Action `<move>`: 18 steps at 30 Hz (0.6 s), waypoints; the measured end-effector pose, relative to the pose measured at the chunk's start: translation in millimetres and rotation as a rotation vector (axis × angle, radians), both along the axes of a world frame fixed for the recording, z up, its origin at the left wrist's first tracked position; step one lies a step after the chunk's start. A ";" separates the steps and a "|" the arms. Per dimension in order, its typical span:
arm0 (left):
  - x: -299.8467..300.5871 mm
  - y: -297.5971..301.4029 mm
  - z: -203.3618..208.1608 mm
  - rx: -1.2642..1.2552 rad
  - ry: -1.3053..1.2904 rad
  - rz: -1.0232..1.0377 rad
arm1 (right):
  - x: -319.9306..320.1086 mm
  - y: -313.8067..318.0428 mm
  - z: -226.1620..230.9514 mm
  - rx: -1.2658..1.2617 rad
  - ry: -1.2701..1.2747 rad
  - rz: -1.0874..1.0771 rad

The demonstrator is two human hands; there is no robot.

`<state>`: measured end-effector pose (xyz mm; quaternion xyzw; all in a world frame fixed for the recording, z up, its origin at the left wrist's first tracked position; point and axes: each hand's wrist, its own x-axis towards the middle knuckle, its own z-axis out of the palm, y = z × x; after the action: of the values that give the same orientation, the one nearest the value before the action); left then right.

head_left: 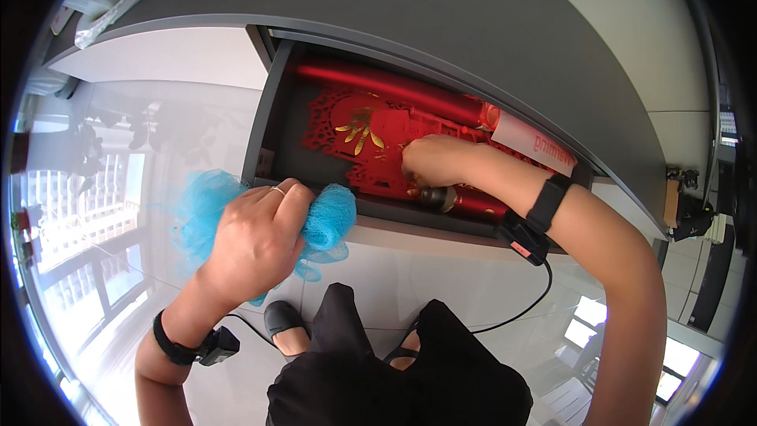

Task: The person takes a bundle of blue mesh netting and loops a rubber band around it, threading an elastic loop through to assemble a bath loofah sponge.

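My left hand [264,233] is closed around a bundle of light blue mesh netting [333,213], just outside the front edge of an open drawer [272,102]. Netting puffs out on both sides of the fist, with a rolled part on the right. My right hand [434,159] reaches into the drawer, its fingers curled down among red paper cutouts [335,114] with gold patterns. What those fingers grip, if anything, is hidden. Right below them lies a small dark, rounded object [436,199] with a lighter band.
A shiny red roll [394,88] runs along the drawer's back, with a whitish printed wrapper [528,138] at its right. The grey cabinet top [441,8] overhangs the drawer. Glossy pale floor tiles [371,256] lie below. A black cable [528,308] hangs from my right wrist.
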<state>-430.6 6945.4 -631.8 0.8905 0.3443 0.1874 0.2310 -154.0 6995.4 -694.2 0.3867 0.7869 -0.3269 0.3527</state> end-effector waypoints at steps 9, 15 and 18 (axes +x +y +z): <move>0.6 -1.6 -1.0 0.052 -0.049 0.010 | 13.5 9.8 -4.8 0.087 0.343 -0.371; -0.7 -2.1 -3.3 0.067 -0.051 0.024 | 7.9 31.0 47.4 0.007 0.510 -0.829; 0.3 -2.9 -3.7 0.079 -0.062 0.034 | 4.1 23.2 55.6 -0.025 0.590 -0.923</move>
<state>-430.3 6942.5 -635.5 0.8868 0.3442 0.2321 0.2030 -149.9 7018.6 -638.6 0.5796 0.5969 -0.5517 -0.0585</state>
